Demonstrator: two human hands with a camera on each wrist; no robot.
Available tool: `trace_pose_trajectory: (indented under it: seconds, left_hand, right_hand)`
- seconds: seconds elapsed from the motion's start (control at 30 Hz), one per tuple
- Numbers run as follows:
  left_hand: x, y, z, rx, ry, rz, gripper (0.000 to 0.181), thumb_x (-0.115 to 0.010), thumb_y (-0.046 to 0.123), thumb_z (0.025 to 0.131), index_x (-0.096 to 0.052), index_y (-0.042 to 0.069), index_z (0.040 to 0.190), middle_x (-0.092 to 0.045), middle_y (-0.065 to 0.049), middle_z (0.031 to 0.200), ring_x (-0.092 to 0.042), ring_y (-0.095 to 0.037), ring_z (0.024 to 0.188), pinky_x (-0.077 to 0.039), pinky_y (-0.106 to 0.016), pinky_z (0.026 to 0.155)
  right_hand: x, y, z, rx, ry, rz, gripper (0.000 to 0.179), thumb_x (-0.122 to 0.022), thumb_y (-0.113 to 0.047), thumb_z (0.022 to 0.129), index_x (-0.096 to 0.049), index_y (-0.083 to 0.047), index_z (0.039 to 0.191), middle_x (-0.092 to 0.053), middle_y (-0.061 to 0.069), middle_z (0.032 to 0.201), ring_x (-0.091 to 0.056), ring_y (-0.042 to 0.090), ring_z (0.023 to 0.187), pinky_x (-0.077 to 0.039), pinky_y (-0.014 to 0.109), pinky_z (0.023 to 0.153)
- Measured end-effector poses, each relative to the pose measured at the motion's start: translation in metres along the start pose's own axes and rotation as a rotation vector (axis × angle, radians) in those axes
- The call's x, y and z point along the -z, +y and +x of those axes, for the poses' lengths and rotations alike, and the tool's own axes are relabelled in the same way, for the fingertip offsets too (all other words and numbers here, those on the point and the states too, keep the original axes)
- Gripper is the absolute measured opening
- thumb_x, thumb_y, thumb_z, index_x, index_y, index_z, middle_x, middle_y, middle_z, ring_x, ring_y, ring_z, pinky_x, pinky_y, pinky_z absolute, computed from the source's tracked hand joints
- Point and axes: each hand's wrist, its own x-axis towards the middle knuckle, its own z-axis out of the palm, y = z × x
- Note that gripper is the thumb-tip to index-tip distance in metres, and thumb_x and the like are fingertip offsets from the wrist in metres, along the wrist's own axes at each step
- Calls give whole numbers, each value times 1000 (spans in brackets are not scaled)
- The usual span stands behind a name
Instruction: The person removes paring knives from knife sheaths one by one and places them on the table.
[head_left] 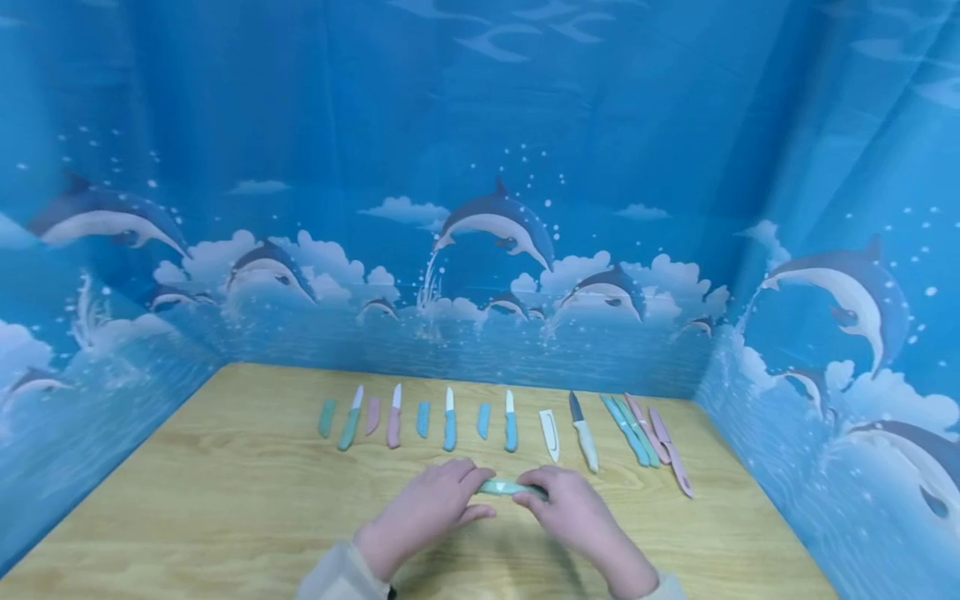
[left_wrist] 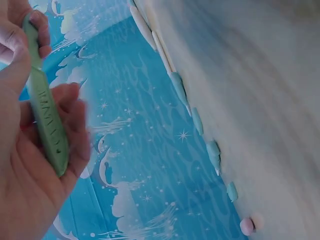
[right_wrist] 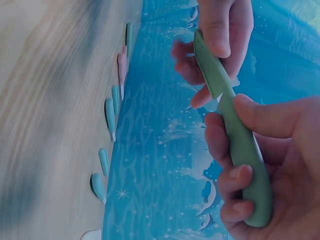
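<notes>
A green paring knife (head_left: pixel 498 487), its blade covered by a matching green sheath (left_wrist: pixel 47 122), is held level above the table by both hands. My left hand (head_left: pixel 431 504) holds the sheath, thumb on one face and fingers behind it, in the right wrist view. Around the green handle (right_wrist: pixel 245 155) curl the fingers of my right hand (head_left: pixel 573 508), its thumb lying along the side. A sliver of white blade (right_wrist: pixel 219 97) shows where sheath and handle meet. Beyond the hands lies a row of knives and loose sheaths.
On the wooden table (head_left: pixel 247 483), a green sheath (head_left: pixel 327 418), green knife (head_left: pixel 348 429), pink knife (head_left: pixel 393 427) and several blue pieces line up. Farther right lie a white sheath (head_left: pixel 550 435), a black-bladed knife (head_left: pixel 587 443) and a cluster of blue, green and pink pieces (head_left: pixel 633 429). Dolphin-print curtains surround the table.
</notes>
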Motion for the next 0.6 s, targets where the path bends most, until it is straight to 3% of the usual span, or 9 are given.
trace_pose_trajectory:
  seconds: [0.2, 0.6]
  left_hand:
    - [-3, 1, -2, 5, 44, -42, 30, -54, 42, 96, -62, 14, 103, -59, 8, 84, -53, -3, 71, -46, -17, 59]
    - [-2, 0, -3, 44, 62, -44, 23, -54, 41, 96, -58, 19, 92, -53, 12, 73, -44, 0, 61, -39, -15, 52]
  right_hand:
    - [-1, -3, -1, 23, -27, 4, 21, -67, -31, 89, -72, -13, 99, -72, 2, 101, -68, 19, 90, -55, 37, 75]
    - [0, -2, 0, 17, -61, 78, 26, -65, -33, 91, -73, -12, 103, -72, 2, 103, -68, 23, 96, -55, 43, 83]
